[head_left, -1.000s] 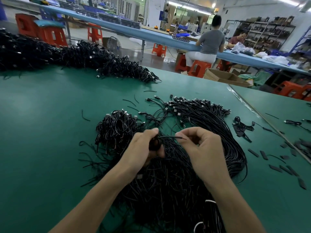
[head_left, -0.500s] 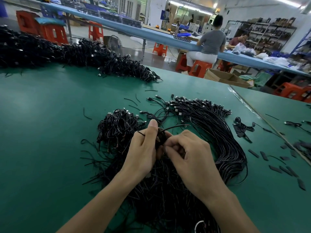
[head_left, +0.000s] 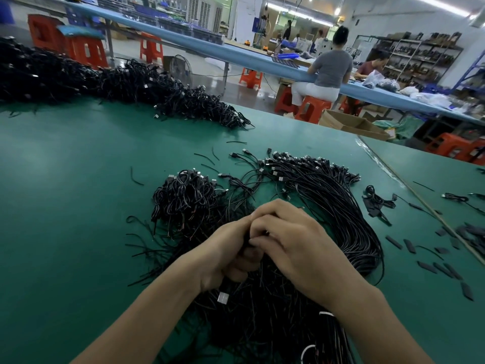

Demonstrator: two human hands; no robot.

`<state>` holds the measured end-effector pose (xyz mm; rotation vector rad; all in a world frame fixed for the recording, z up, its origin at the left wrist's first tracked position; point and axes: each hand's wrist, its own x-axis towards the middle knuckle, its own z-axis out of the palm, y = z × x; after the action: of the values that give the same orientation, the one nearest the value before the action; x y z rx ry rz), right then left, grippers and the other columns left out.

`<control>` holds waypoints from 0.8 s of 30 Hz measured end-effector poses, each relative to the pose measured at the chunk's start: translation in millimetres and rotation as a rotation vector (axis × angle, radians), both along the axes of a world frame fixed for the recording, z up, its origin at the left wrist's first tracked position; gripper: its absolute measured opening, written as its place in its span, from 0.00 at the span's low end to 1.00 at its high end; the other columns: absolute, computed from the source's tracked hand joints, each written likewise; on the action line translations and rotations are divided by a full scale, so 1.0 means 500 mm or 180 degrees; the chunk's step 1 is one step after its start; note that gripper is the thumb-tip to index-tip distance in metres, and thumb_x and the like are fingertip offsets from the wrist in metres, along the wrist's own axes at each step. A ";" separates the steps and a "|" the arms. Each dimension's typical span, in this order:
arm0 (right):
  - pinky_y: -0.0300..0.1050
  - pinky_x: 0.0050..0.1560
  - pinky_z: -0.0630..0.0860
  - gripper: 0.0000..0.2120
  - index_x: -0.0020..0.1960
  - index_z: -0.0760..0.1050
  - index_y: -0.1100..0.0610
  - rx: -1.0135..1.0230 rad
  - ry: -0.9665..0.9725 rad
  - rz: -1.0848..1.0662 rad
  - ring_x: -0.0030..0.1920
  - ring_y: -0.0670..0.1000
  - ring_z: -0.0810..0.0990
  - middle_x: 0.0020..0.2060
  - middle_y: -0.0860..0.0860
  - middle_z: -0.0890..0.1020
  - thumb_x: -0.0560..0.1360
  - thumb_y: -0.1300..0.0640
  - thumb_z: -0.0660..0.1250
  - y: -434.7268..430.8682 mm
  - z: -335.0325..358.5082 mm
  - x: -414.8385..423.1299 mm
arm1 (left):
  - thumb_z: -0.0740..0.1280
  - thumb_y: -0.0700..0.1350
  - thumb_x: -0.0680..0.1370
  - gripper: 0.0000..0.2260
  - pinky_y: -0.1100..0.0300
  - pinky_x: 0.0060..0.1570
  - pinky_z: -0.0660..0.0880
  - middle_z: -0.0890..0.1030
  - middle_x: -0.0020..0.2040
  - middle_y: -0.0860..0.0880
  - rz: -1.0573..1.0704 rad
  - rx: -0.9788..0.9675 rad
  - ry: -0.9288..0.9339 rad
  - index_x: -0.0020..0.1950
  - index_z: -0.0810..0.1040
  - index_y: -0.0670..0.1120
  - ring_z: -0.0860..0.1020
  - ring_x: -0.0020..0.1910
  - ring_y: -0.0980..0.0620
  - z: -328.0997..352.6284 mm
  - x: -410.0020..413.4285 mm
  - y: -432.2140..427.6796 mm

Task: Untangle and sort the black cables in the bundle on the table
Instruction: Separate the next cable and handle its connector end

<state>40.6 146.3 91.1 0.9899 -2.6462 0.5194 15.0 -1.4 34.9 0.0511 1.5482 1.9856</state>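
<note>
From my remote seat I see both hands pressed together just below the middle of the view, over the bundle (head_left: 275, 298) of black cables that spreads from the centre of the green table (head_left: 78, 206) down to 6 o'clock. The left hand (head_left: 225, 256) has its fingers curled tight round one black cable (head_left: 223, 288), whose silver plug (head_left: 223, 297) hangs out beneath the palm at 6 o'clock of that hand. The right hand (head_left: 294, 243) sits at 3 o'clock of the left and touches it. Its fingers are curled narrow, and a sliver of the same black cable shows pinched between their tips, where the two hands meet. At 10 o'clock of the hands lies a looped clump (head_left: 183, 198) of cables, which touches the bundle's edge. At 1 o'clock a straightened sheaf (head_left: 328, 200) curves away with its plugs fanned out at the far end. A long heap (head_left: 105, 80) of more black cables runs along the table's far edge from 9 to 12 o'clock, well apart from the hands. Short black strips (head_left: 409, 245) are scattered at 3 o'clock near the table seam. Beyond the table, at 1 o'clock, a person in a grey top (head_left: 330, 67) sits on an orange stool (head_left: 313, 109) at a blue bench, with an open cardboard box (head_left: 351, 124) on the floor just beside the stool.
</note>
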 end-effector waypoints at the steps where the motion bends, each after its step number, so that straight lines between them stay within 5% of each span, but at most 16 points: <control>1: 0.40 0.52 0.71 0.03 0.44 0.78 0.54 -0.0230 -0.0250 -0.0078 0.49 0.43 0.75 0.48 0.43 0.77 0.76 0.59 0.70 0.004 -0.001 -0.002 | 0.54 0.63 0.81 0.27 0.70 0.19 0.53 0.63 0.25 0.54 -0.0145 0.0192 -0.0090 0.25 0.68 0.51 0.56 0.21 0.58 0.000 -0.002 -0.003; 4: 0.36 0.49 0.72 0.05 0.41 0.81 0.53 -0.0702 -0.0739 -0.0296 0.46 0.44 0.78 0.43 0.43 0.79 0.73 0.61 0.75 0.018 -0.003 -0.008 | 0.59 0.68 0.76 0.22 0.70 0.18 0.54 0.61 0.29 0.54 -0.0602 0.0669 -0.0014 0.32 0.74 0.53 0.55 0.23 0.59 0.006 -0.002 -0.015; 8: 0.36 0.46 0.74 0.06 0.40 0.82 0.50 -0.0846 -0.1138 -0.0392 0.44 0.44 0.79 0.39 0.43 0.81 0.70 0.59 0.77 0.030 0.002 -0.009 | 0.75 0.50 0.69 0.09 0.68 0.21 0.58 0.64 0.31 0.54 -0.1051 -0.0001 0.0849 0.36 0.76 0.56 0.60 0.26 0.59 0.012 0.012 -0.016; 12: 0.36 0.47 0.76 0.12 0.52 0.80 0.46 -0.0386 -0.1265 -0.0456 0.45 0.42 0.78 0.42 0.42 0.80 0.71 0.54 0.77 0.029 0.001 -0.006 | 0.71 0.37 0.75 0.13 0.66 0.22 0.58 0.63 0.31 0.50 -0.1249 -0.0422 0.1012 0.37 0.75 0.54 0.60 0.26 0.56 0.008 0.020 -0.009; 15: 0.42 0.50 0.76 0.07 0.49 0.80 0.45 -0.0136 -0.1008 -0.0476 0.47 0.41 0.77 0.43 0.40 0.77 0.72 0.50 0.75 0.027 0.004 0.003 | 0.67 0.35 0.78 0.17 0.66 0.22 0.57 0.63 0.28 0.52 -0.1291 -0.0479 0.0946 0.34 0.76 0.54 0.59 0.25 0.57 0.009 0.020 -0.009; 19: 0.43 0.50 0.75 0.01 0.46 0.81 0.45 0.0034 -0.0731 -0.0442 0.48 0.41 0.76 0.45 0.38 0.76 0.75 0.49 0.72 0.018 0.012 0.015 | 0.67 0.34 0.78 0.07 0.66 0.21 0.57 0.64 0.29 0.51 -0.1231 -0.0525 0.0941 0.43 0.71 0.42 0.60 0.25 0.57 0.009 0.018 -0.010; 24: 0.39 0.53 0.69 0.06 0.47 0.79 0.48 0.0638 -0.0404 -0.0248 0.51 0.44 0.70 0.47 0.40 0.73 0.79 0.48 0.65 0.010 0.014 0.012 | 0.68 0.34 0.77 0.12 0.67 0.21 0.57 0.66 0.29 0.52 -0.1113 -0.0405 0.0887 0.39 0.71 0.47 0.61 0.24 0.58 0.002 0.014 -0.006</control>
<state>46.3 151.5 98.2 0.9312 -2.8827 0.3137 22.1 -4.5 35.8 0.5299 1.6995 1.6524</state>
